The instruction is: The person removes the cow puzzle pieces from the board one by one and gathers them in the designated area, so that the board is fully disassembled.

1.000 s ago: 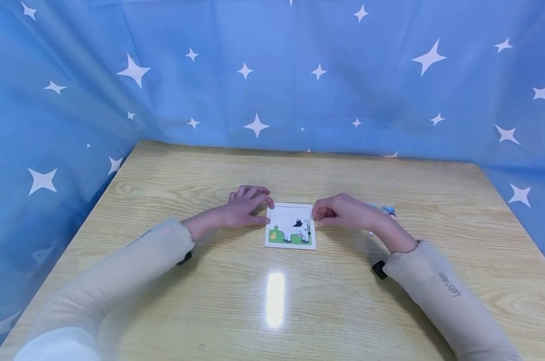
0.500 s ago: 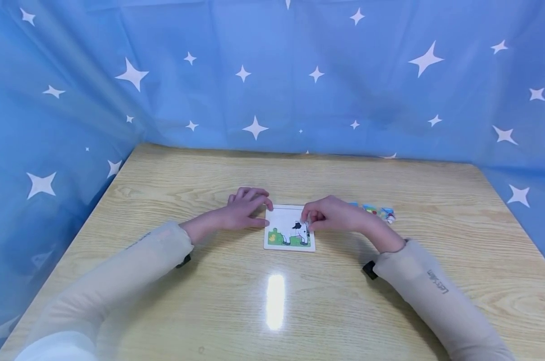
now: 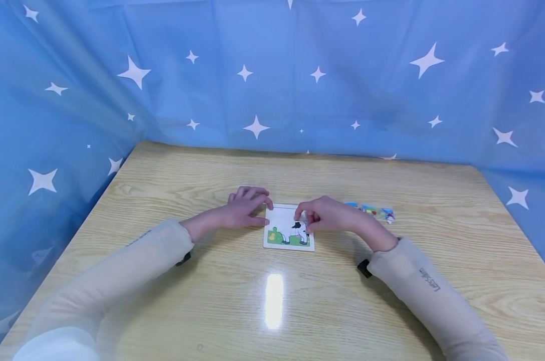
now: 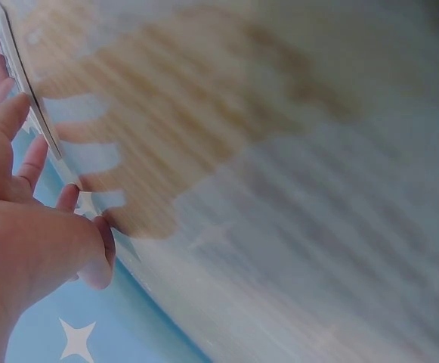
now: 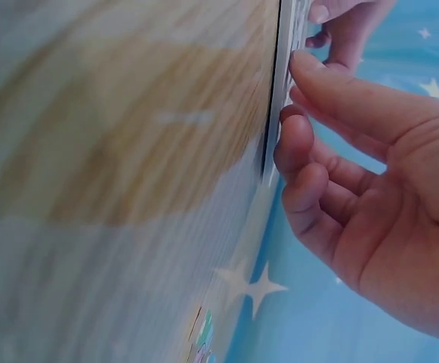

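A square white puzzle board [image 3: 279, 213] lies flat on the table, its lower part filled with puzzle pieces [image 3: 295, 240] showing a cow's body, green grass and a yellow duck. My left hand [image 3: 245, 210] rests against the board's left edge, thumb and index fingertip touching it, the other fingers spread. Over the board's right side, my right hand [image 3: 328, 215] curls its thumb and index finger round a puzzle piece, which is mostly hidden by the fingers. In the right wrist view the right thumb [image 5: 340, 87] reaches to the board's edge, the other fingers bent below it.
Several colourful loose puzzle pieces [image 3: 380, 213] lie on the table behind and to the right of my right wrist, partly covered by it. The wooden table [image 3: 200, 296] ends at a blue star-patterned curtain [image 3: 218, 100] at the back and sides.
My right hand has moved left from beside the board's right edge to over its right part. More of the loose pieces now show behind the wrist. My left hand has stayed in place.
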### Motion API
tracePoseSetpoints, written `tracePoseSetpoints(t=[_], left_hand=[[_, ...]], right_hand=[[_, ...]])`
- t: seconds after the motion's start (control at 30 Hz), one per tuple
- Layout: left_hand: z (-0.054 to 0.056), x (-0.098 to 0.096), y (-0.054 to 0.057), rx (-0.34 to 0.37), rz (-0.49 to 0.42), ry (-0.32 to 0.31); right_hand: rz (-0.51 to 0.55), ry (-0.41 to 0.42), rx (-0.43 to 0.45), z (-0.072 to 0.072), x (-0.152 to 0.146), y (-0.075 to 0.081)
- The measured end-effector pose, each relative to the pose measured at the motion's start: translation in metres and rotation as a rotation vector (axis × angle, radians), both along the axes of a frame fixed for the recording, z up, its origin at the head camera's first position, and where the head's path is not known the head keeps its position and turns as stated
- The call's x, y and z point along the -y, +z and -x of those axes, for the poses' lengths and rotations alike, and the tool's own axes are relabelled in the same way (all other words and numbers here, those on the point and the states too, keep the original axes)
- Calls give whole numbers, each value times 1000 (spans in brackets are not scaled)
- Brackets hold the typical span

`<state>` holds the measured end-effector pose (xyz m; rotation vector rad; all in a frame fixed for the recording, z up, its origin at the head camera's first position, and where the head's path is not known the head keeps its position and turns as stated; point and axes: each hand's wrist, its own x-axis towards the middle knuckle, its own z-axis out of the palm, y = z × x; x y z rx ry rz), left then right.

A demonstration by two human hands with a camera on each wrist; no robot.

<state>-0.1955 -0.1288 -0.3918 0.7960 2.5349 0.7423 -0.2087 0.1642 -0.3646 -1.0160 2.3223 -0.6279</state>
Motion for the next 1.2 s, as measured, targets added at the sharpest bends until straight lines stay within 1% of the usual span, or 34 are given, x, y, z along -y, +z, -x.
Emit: tracePoseSetpoints(t=[0.13,0.37,0.5,0.57,0.67,0.87,0.93,0.97,1.07,1.17,1.2], left_hand=[[0,1,-3,4,-6,0],[0,-1,-1,18,-4,-1],[1,-1,0,11,0,1],[0,-1,0,6,-2,1],[0,-2,1,8,-5,-1],[0,0,-1,12,-22,-6],[0,1,-1,13,-24,-7],[0,1,-1,12,-23,-7],[0,0,0,11,-22,-7],[-1,0,0,8,-21,-8],[-1,0,0,8,-20,-8]], right_hand=[[-2,2,5,0,0,0],[-21,-7,23,0,2,1],[-35,-5,27,1,5,3],[-39,1,17,1,6,3],[-40,9,-21,0,8,3],[-36,-15,-67,-6,8,5],[-16,-2,-81,-8,7,4],[17,22,-92,-5,4,-6],[49,52,-115,-7,2,-6],[44,48,-126,-11,3,-5],[24,31,-129,-17,6,5]])
